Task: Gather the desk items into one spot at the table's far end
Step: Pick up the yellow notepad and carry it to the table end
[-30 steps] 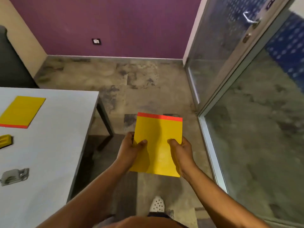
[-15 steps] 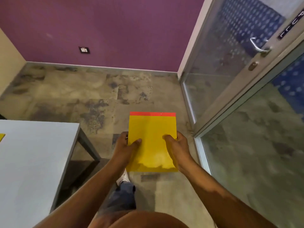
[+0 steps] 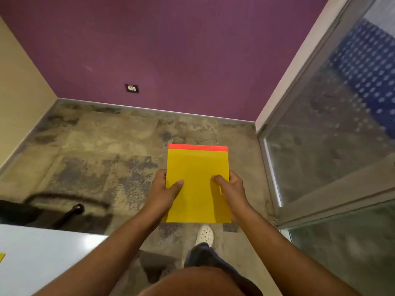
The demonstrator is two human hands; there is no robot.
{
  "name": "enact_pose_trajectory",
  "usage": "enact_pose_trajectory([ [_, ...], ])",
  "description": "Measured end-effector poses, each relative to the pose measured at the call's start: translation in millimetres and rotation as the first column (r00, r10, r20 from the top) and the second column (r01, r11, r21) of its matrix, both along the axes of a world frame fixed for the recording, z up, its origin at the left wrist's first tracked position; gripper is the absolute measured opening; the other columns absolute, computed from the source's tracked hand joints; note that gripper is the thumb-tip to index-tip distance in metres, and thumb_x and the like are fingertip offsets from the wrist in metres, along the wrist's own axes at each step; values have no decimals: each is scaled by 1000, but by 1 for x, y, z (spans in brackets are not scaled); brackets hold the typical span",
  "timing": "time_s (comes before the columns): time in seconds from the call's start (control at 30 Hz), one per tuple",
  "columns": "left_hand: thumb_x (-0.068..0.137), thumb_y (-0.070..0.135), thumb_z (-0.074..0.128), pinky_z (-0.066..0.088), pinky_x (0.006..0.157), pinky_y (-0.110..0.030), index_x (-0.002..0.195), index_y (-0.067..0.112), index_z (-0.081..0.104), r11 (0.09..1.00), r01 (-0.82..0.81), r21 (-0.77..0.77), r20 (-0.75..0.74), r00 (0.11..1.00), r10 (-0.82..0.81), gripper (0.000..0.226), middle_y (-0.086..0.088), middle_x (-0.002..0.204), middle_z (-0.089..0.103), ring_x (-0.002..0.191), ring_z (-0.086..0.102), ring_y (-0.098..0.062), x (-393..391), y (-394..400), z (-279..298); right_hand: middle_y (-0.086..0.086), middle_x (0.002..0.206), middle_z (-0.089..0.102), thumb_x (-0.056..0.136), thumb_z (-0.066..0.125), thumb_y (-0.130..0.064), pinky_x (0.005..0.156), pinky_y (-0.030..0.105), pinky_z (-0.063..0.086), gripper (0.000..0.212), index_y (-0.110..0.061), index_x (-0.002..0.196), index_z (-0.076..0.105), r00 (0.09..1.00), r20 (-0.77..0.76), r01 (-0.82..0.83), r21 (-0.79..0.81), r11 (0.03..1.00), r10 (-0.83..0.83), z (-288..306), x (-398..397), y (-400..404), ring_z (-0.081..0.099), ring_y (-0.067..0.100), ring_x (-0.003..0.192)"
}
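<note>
A yellow notepad (image 3: 197, 178) with a red top strip is held flat in front of me, above the floor. My left hand (image 3: 162, 191) grips its left edge with the thumb on top. My right hand (image 3: 232, 189) grips its right edge the same way. The white table (image 3: 42, 259) shows only as a corner at the lower left, well left of the pad. A sliver of another yellow item (image 3: 1, 257) lies at the table's left edge of view.
A glass door and partition (image 3: 331, 146) run along the right. The purple wall (image 3: 171, 50) with a socket (image 3: 131, 88) closes the far side. A dark chair base (image 3: 70, 212) stands on the stone floor beyond the table. My white shoe (image 3: 205, 233) steps below the pad.
The view has moved forward along the table's side; the table slid down and left, and its items left the view. Both hands keep the same hold on the notepad.
</note>
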State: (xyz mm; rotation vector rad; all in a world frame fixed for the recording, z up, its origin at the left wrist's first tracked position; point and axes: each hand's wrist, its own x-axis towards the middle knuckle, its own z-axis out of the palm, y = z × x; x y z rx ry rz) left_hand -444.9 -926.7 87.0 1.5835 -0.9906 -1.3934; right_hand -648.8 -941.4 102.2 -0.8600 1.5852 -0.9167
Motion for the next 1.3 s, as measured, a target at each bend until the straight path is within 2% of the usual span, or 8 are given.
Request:
enact_pose_trajectory([
  [0.2,104,15,65,57,100,-53,129,16,56,994,-110,24,-7,994,110,27,-5,127,71,115,70,-27,26,-123,-8,-1,101,76,101,64,-19,64,29,52,10,-27,103,69,993,32,-114,-4,993,114,-12,28,-147,72,18,86],
  [0.43,104,11,64,56,100,-56,126,10,58,948,-317,25,0,948,317,23,-8,127,73,115,71,-29,76,-248,-2,1,102,79,99,67,-14,69,32,55,16,-21,113,71,939,48,-340,-9,940,340,-11,84,-313,74,21,89],
  [0.6,104,11,65,59,92,-51,124,11,55,861,-508,37,-24,861,509,22,-11,125,72,111,71,-29,122,-309,1,7,108,77,97,68,-12,83,46,59,16,-22,110,68,869,29,-493,-19,870,494,-3,152,-406,74,29,97],
  [0.73,104,14,65,57,82,-41,115,23,57,799,-600,31,-63,797,601,17,-4,122,72,110,71,-24,179,-352,-11,1,104,78,98,67,-13,71,37,58,16,-23,111,69,798,9,-602,-46,797,603,-5,221,-465,74,26,93],
  [0.83,104,17,65,58,86,-42,120,23,58,763,-646,34,-86,759,646,18,-2,125,73,112,72,-24,231,-385,-24,6,111,77,98,68,-14,85,48,60,20,-20,118,67,751,-8,-660,-38,750,660,-10,283,-509,74,30,100],
  [0.97,107,21,61,58,90,-47,116,24,61,687,-726,16,-122,681,722,10,-4,123,73,113,71,-27,310,-431,-37,5,108,78,98,67,-10,79,39,58,20,-19,116,68,702,-27,-712,-58,700,712,-12,376,-566,74,29,99],
  [1.1,109,24,57,58,90,-51,112,23,62,587,-809,29,-126,580,805,6,-7,117,74,108,72,-30,391,-463,-28,11,116,77,100,65,-8,93,55,57,24,-12,123,67,654,1,-756,-22,654,756,-8,471,-606,73,36,106],
  [1.3,109,23,55,53,93,-49,109,25,57,460,-888,-9,-72,460,885,2,-10,118,70,107,68,-29,507,-480,-11,9,116,76,99,65,-8,93,52,58,19,-19,115,68,537,19,-842,-37,537,843,1,614,-637,72,33,107],
])
